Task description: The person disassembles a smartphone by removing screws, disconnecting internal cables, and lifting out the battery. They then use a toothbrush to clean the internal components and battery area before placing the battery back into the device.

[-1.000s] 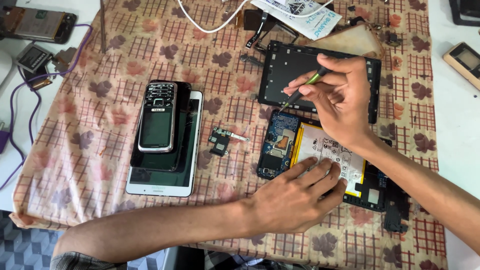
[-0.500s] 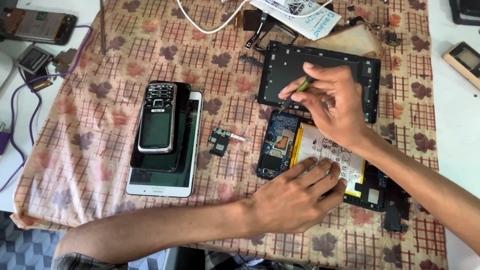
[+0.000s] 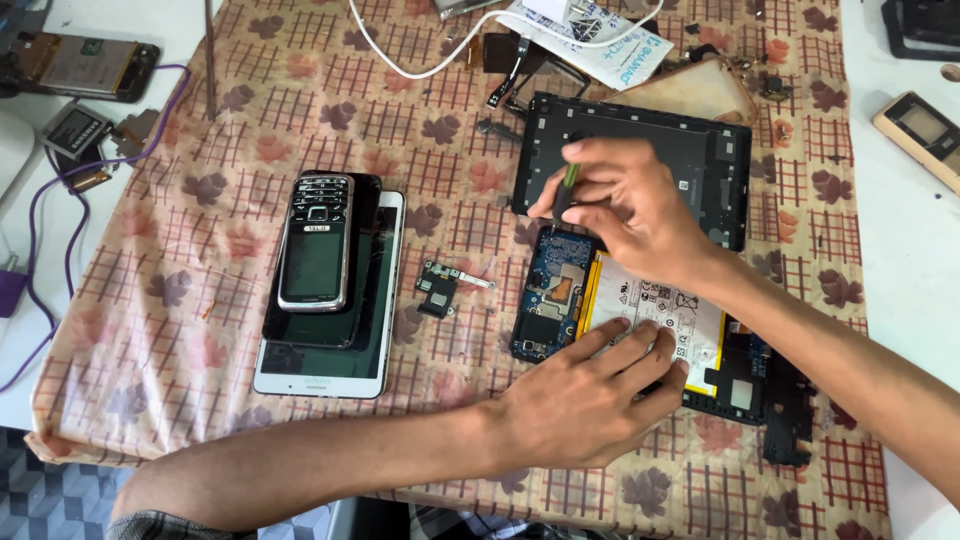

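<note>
An opened tablet [image 3: 640, 325], its back removed so that the blue circuit board [image 3: 555, 295] and the white battery [image 3: 665, 315] are exposed, lies on the table [image 3: 890, 290], which is covered by a checked, leaf-patterned cloth [image 3: 200, 250]. The device is pinned by the left hand [image 3: 590, 400], laid flat with its fingers spread across the lower edge of the battery; nothing is clasped by it, and the pressure seems meant to keep the body from sliding. A small screwdriver with a green handle [image 3: 569, 180] is pinched between the thumb and fingertips of the right hand [image 3: 630, 205], whose grip is closed tightly round it; the tool is held nearly upright over the top edge of the board, apparently so that its tip can be seated squarely, though the tip itself is hidden. The detached black back frame [image 3: 720, 165] lies just behind the right hand. A small loose component [image 3: 440, 290] rests left of the board, and further left a keypad phone [image 3: 316, 240] is stacked on a dark phone and a white tablet [image 3: 380, 370], well apart from the work.
</note>
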